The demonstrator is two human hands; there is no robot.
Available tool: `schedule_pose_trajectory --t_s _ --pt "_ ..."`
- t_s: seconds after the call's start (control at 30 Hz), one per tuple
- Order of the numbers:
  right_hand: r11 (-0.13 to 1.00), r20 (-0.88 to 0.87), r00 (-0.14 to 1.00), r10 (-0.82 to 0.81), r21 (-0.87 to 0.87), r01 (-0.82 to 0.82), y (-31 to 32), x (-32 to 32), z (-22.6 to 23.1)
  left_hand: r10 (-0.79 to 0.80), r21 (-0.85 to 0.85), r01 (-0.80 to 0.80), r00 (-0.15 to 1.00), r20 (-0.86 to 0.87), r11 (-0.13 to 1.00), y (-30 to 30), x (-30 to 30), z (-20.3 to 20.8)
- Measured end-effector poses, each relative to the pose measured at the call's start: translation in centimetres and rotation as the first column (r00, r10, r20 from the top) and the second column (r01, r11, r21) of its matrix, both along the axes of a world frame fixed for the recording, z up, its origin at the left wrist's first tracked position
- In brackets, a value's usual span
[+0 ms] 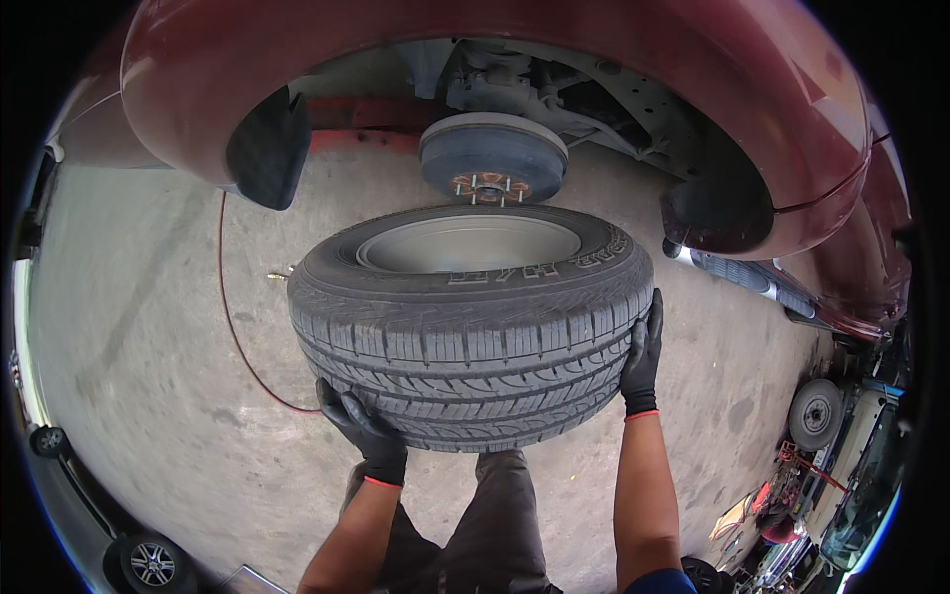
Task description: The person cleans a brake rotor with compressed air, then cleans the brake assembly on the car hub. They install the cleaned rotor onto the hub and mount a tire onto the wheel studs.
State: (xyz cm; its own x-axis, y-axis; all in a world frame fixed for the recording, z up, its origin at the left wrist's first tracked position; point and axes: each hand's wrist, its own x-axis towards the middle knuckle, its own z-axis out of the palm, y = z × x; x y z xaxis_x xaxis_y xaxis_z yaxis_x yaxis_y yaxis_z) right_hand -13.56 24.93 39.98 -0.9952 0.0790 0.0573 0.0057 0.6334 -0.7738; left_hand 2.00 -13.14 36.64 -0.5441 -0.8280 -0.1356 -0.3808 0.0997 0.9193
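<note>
Between my two black-gloved hands is a large wheel with a black tire [475,356] and a grey rim [465,243], tilted with its inner side toward the car. My left hand [361,426] presses against the tread at the lower left, fingers partly hidden along the tire. My right hand [643,356] lies along the tire's right edge, its fingers pointing up the side. Just beyond the wheel is a brake drum [493,153] with several bare studs around a rusty hub [489,186]. Whether the tire touches the studs I cannot tell.
A dark red car body [495,20] arches over the drum, with mud flaps [272,148] at the wheel opening. A red hose [233,317] runs over the concrete floor [148,327] at left. Right, a spare wheel [816,414] and clutter stand; a grey car [69,525] is lower left.
</note>
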Motion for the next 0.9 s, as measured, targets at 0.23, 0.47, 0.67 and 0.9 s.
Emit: schedule_pose_trajectory --t_s 0.23,0.47,0.67,0.9 --pt "0.968 0.101 0.989 -0.111 -0.213 0.13 9.0 -2.0 -4.8 -0.113 -0.159 0.113 0.994 0.007 0.981 7.0 -5.4 3.9" --pt "0.897 0.107 0.94 -0.324 -0.281 0.341 6.9 4.7 -6.5 -0.281 -0.287 0.262 0.96 -0.023 0.921 3.1 -8.4 3.4" --pt "0.926 0.006 0.931 -0.365 -0.099 0.363 -1.4 6.6 -3.7 -0.333 -0.212 0.318 0.942 -0.037 0.924 -5.0 -9.9 1.4" --pt "0.95 -0.04 0.949 -0.313 -0.016 0.313 -3.1 2.5 -2.3 -0.183 -0.258 0.167 0.982 -0.04 0.952 -6.4 -9.9 1.0"
